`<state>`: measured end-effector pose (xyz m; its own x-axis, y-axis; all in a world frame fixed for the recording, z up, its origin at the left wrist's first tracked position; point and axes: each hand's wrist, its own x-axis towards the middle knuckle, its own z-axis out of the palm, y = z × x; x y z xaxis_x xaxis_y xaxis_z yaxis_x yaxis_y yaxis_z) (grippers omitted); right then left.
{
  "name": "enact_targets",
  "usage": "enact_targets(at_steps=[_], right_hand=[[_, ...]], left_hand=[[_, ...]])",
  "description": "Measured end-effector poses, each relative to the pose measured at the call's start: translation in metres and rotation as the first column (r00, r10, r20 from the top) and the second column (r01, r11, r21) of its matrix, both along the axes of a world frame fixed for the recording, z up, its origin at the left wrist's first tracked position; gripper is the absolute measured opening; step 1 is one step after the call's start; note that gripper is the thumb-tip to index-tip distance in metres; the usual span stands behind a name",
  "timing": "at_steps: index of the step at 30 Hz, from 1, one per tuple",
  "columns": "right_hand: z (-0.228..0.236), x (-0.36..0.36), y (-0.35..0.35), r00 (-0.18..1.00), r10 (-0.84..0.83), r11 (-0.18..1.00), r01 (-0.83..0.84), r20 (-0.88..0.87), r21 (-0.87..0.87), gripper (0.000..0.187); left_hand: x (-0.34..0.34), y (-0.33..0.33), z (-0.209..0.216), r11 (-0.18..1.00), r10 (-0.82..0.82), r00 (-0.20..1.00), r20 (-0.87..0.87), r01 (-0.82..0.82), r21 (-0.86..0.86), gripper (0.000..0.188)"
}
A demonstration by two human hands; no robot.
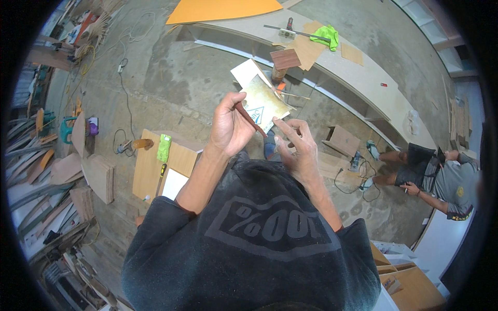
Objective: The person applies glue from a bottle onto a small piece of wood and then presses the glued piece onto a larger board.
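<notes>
My left hand (230,127) is closed on a thin reddish-brown strip (250,119), held between thumb and fingers and slanting down to the right. Its exact kind I cannot make out. To the right is my right hand (300,153), with its index finger stretched toward the strip's lower end and the thumb apart; the other fingers are loosely bent. Beyond the strip lies a yellowish, stained sheet (265,96) printed with a blue diamond, partly overlapping a white board (245,73). What supports them is mostly hidden.
A long pale workbench (358,78) runs across the back, bearing a green cloth (326,36) and a bar clamp (298,32). A wood-topped piece (148,168) stands left. Another person (438,176) sits at right. Cables (123,88) trail over the floor; scrap wood (31,176) is stacked far left.
</notes>
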<state>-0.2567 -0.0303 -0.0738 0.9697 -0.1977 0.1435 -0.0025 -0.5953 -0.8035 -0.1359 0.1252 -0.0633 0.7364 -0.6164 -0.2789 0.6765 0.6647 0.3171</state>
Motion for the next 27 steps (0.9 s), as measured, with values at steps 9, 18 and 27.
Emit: enact_targets(at_steps=[9, 18, 27], right_hand=[[-0.004, -0.007, -0.002, 0.989, 0.117, 0.924, -0.074, -0.093, 0.376, 0.041], [0.016, 0.001, -0.011, 0.996, -0.049, 0.934, 0.071, -0.071, 0.350, 0.042], [0.031, 0.013, -0.021, 0.999, 0.016, 0.990, -0.012, 0.028, -0.137, 0.053]], left_hand=[[-0.005, -0.003, 0.001, 0.999, 0.034, 0.997, -0.066, -0.035, -0.013, 0.060], [-0.008, -0.003, 0.006, 0.997, 0.018, 0.998, -0.054, -0.022, -0.070, 0.043], [-0.021, -0.007, 0.009, 0.994, -0.023, 0.998, 0.055, 0.017, 0.104, 0.041]])
